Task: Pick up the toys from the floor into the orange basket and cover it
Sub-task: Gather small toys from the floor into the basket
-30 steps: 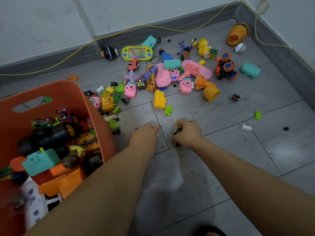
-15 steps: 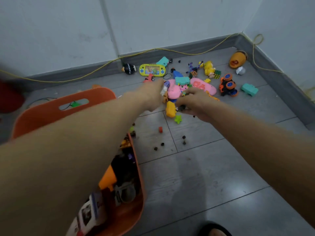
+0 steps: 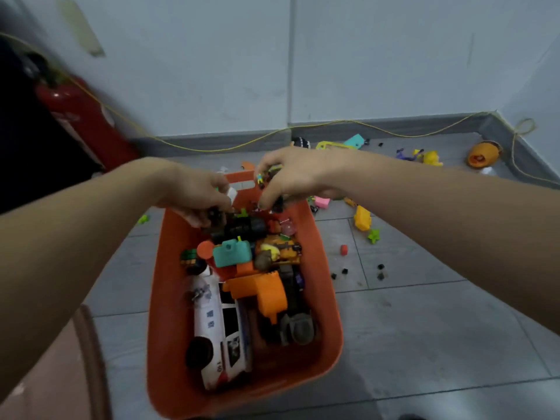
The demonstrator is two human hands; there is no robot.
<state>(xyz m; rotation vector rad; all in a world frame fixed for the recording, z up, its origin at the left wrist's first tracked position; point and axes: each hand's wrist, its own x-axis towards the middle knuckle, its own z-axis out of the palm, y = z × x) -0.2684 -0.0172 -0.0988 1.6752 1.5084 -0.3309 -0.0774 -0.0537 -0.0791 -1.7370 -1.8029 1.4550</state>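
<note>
The orange basket (image 3: 169,298) stands on the grey floor in front of me, holding a white police car (image 3: 212,325), an orange block (image 3: 263,292), a teal camera toy (image 3: 231,253) and several dark toys. My left hand (image 3: 194,192) hovers over the basket's far end, fingers curled around small dark pieces and a white bit. My right hand (image 3: 291,174) is beside it above the far rim, pinching several small toys, one with yellow and green parts. Other toys lie on the floor at right: a yellow block (image 3: 362,218), a green star (image 3: 374,235), a red cube (image 3: 343,249).
A red fire extinguisher (image 3: 81,119) leans by the wall at left. A yellow cable (image 3: 272,133) runs along the skirting. An orange egg-shaped toy (image 3: 481,154) lies in the far right corner. Small black bits (image 3: 344,271) dot the floor right of the basket. A brownish surface (image 3: 60,374) sits at lower left.
Both hands lifted off the floor with small toys and swung left over the basket. The view turned left, so the toy pile is now at the right edge.
</note>
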